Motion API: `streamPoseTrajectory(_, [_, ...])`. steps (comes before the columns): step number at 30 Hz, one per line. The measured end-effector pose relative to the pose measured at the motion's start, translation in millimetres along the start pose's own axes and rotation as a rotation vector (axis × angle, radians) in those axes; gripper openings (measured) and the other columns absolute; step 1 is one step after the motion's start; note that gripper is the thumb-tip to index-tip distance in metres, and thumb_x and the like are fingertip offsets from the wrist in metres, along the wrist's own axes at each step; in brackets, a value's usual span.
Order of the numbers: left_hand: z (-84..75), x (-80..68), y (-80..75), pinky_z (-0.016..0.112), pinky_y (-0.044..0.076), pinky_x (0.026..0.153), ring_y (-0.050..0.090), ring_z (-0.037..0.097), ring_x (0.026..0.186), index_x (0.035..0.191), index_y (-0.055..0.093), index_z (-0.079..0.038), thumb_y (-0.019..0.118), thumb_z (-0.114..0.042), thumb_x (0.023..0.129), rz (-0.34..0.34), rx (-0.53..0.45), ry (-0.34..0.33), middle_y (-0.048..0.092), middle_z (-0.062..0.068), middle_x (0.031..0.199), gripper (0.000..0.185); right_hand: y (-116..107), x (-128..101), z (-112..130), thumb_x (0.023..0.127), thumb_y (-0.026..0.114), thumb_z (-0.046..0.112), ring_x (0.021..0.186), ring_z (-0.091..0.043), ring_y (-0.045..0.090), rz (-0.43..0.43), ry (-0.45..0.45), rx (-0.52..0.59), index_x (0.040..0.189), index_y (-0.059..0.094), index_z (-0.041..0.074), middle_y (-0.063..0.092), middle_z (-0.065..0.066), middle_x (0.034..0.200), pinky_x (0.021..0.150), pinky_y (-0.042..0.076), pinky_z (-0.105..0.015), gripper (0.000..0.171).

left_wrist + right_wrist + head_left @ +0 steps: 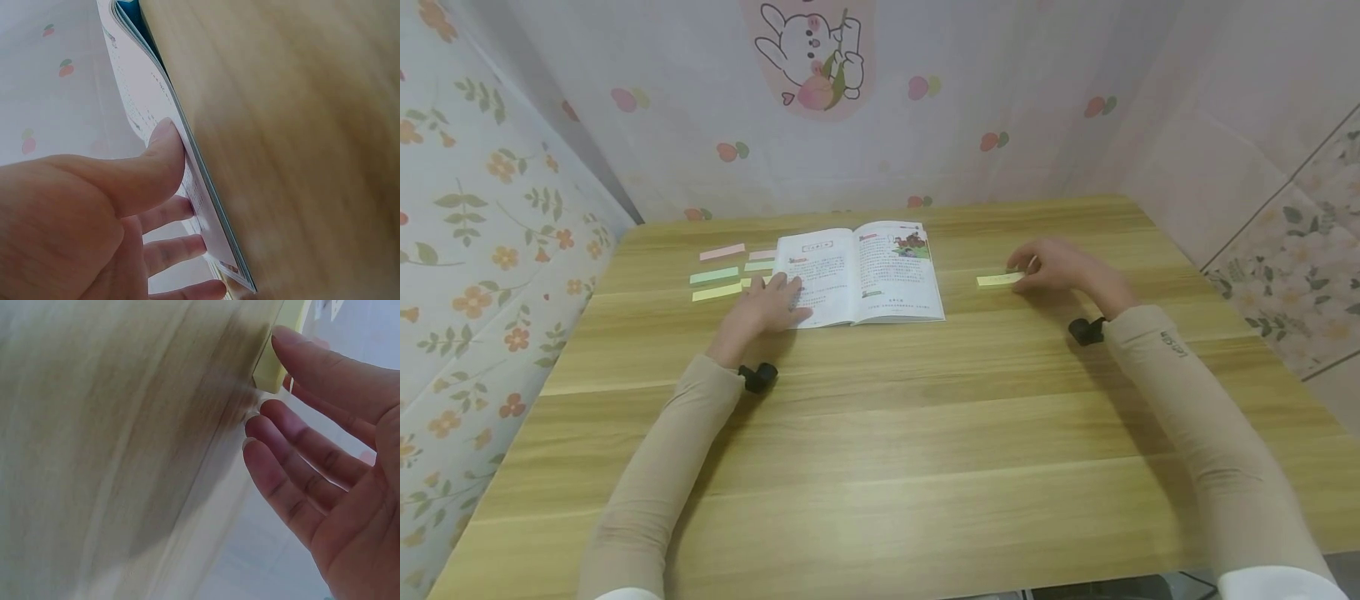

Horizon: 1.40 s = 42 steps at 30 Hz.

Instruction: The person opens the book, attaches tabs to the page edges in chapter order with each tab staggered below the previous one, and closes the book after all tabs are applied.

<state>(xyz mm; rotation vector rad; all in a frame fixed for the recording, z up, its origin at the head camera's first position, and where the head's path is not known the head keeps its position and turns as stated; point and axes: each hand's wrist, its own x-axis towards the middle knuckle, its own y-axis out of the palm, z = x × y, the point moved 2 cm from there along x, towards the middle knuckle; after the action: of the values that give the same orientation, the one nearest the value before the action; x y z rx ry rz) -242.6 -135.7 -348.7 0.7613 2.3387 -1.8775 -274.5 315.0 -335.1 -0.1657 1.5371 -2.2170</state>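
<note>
An open book [895,287] with printed pages lies on the table. My left hand [762,310] rests on the outer part of its left page, fingers spread. In the left wrist view, the thumb [167,153] presses the page near the book's lower edge. To the right of the book, my right hand [1060,268] pinches the right end of a yellow sticky-note pad [994,281] between thumb and index finger. The right wrist view shows this pad [271,370] low at the table surface, with the other fingers loosely bent below it.
Left of the book lie pink [722,252], green [714,275] and yellow [716,292] sticky strips. A second column of strips, with a green one [759,266], sits against the book's left edge, partly behind my left hand. A patterned curtain [880,125] hangs behind the wooden table [865,450].
</note>
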Motion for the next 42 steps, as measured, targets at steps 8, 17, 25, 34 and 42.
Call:
streamPoseTrajectory(8, [0.3,0.1,0.2,0.07,0.016,0.114,0.011,0.056,0.143,0.16,0.019,-0.001,0.045,-0.035,0.107,-0.004,-0.004,0.004,0.012,0.026,0.164,0.068,0.7,0.3,0.3,0.087,0.079,0.012,0.096,-0.034,0.065,-0.018,-0.012,-0.015,0.104,0.073,0.004,0.072,-0.013,0.099,0.086,0.051,-0.052,0.02])
streamPoseTrajectory(17, [0.9,0.8,0.5,0.071,0.014,0.114,0.01,0.056,0.143,0.16,0.018,-0.001,0.045,-0.036,0.107,0.007,-0.005,0.004,0.01,0.027,0.164,0.069,2.1,0.9,-1.3,0.088,0.079,0.012,0.094,-0.032,0.066,-0.032,-0.019,-0.001,0.1,0.073,0.001,0.072,-0.014,0.098,0.084,0.052,-0.048,0.017])
streamPoseTrajectory(25, [0.7,2.5,0.3,0.07,0.019,0.113,0.014,0.056,0.142,0.159,0.02,-0.001,0.046,-0.036,0.107,-0.007,0.003,0.006,0.014,0.026,0.163,0.068,0.3,-0.6,-4.0,0.088,0.079,0.015,0.091,-0.031,0.065,-0.078,-0.023,-0.029,0.104,0.073,0.001,0.071,-0.014,0.095,0.08,0.051,-0.048,0.022])
streamPoseTrajectory(34, [0.0,2.6,-3.3,0.067,0.03,0.109,0.025,0.055,0.137,0.156,0.029,0.001,0.05,-0.035,0.105,-0.027,0.018,0.017,0.022,0.029,0.159,0.066,-2.5,-1.4,2.1,0.091,0.075,0.016,0.09,-0.035,0.066,-0.138,-0.026,-0.036,0.11,0.072,-0.002,0.072,-0.016,0.095,0.082,0.052,-0.053,0.027])
streamPoseTrajectory(42, [1.7,3.2,-5.1,0.065,0.031,0.11,0.028,0.051,0.137,0.155,0.034,0.001,0.054,-0.034,0.103,-0.038,-0.036,0.005,0.027,0.032,0.156,0.066,-3.6,-0.2,8.2,0.091,0.075,0.016,0.086,-0.033,0.067,-0.21,-0.052,-0.005,0.109,0.072,-0.002,0.071,-0.016,0.097,0.078,0.053,-0.051,0.025])
